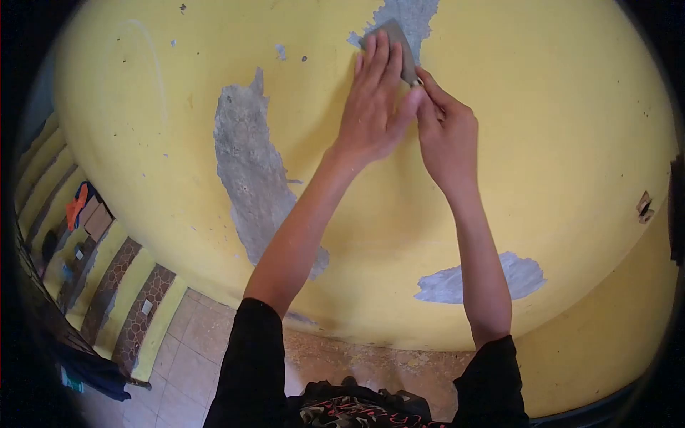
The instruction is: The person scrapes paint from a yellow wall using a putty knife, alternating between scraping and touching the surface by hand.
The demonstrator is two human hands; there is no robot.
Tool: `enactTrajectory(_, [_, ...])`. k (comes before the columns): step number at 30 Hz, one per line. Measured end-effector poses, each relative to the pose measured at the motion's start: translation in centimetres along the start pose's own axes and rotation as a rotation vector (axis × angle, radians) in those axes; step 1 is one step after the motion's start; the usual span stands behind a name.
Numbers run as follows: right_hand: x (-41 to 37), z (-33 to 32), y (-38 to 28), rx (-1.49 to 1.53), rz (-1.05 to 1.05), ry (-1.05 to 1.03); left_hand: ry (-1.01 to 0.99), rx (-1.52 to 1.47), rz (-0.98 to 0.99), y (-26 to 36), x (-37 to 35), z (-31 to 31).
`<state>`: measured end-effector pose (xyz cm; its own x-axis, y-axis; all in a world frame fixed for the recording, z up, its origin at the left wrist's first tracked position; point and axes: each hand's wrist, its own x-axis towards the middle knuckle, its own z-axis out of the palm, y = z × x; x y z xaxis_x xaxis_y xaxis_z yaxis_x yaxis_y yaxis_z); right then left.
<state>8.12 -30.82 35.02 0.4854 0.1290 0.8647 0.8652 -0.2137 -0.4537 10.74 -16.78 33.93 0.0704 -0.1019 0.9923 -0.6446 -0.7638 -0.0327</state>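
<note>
A scraper (407, 57) with a flat grey blade lies against the yellow wall (556, 143), at the edge of a bare grey patch (408, 14) near the top of the view. My right hand (451, 135) is closed round its handle, which the fingers mostly hide. Stretched out over the blade, the fingers of my left hand (371, 107) press it flat to the wall. The left thumb reaches across to the right hand.
A long bare patch (250, 157) runs down the wall at left, and a smaller one (524, 274) shows lower right. Flakes litter the tiled floor (342, 349) below. Striped steps (143, 307) hold a cardboard piece (95, 218). A wall socket box (644, 207) is at far right.
</note>
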Motion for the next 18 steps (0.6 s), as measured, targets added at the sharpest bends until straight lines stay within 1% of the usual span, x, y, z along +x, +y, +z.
enactTrajectory(4, [-0.2,0.7,0.1,0.043,-0.003,0.001,-0.037,0.029,0.001,-0.5,0.4,-0.3])
enactTrajectory(6, [0.1,1.0,0.2,-0.058,0.007,0.037,-0.043,0.019,0.005,-0.6,0.2,-0.2])
enactTrajectory(8, [-0.8,0.5,-0.1,-0.007,0.004,0.019,-0.053,-0.009,0.0,-0.1,-0.2,-0.3])
enactTrajectory(10, [0.1,0.7,-0.6,0.042,-0.026,-0.003,-0.039,-0.027,0.004,-0.5,0.6,-0.3])
enactTrajectory(12, [0.5,1.4,-0.7,-0.055,-0.038,0.038,0.021,0.019,0.024,-1.0,0.8,0.0])
enactTrajectory(16, [0.4,1.3,-1.3,-0.008,-0.032,-0.002,0.024,-0.049,0.027,-0.9,0.9,-0.1])
enactTrajectory(18, [0.8,2.3,-1.3,-0.041,0.05,0.016,0.025,0.0,0.017,-1.3,1.2,-0.2])
